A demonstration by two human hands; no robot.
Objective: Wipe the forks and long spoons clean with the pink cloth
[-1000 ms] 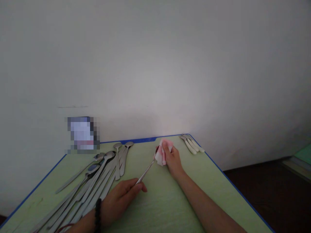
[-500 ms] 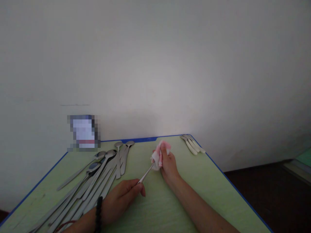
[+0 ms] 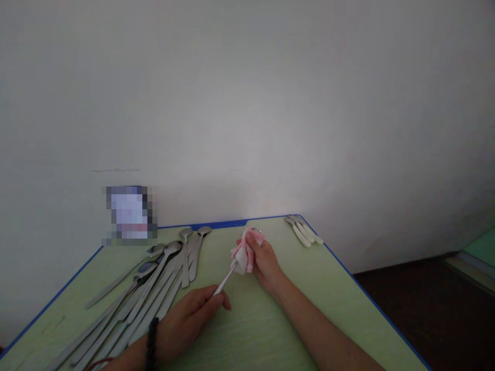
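Note:
My left hand point(image 3: 193, 312) pinches the thin pale handle of a piece of cutlery point(image 3: 225, 282). The head of this piece is wrapped in a pink and white cloth point(image 3: 243, 256), so its kind is hidden; a small shiny bit peeks out past the cloth's far side. My right hand point(image 3: 263, 259) is closed around the cloth, thumb on top, pressing it on the cutlery. Left of my hands, several long metal spoons point(image 3: 170, 249) lie in a loose, overlapping heap. Part of the heap is hidden behind my left wrist.
Several forks with cream handles point(image 3: 303, 234) lie side by side at the table's far right corner. A blurred-out device with a lit screen point(image 3: 129, 214) stands at the far left, near the wall. The pale green table point(image 3: 247, 335) has a blue edge.
My right hand and the cloth have shifted slightly along the cutlery, and a shiny bit now shows beyond the cloth. My left hand keeps its hold. The view has shifted a little.

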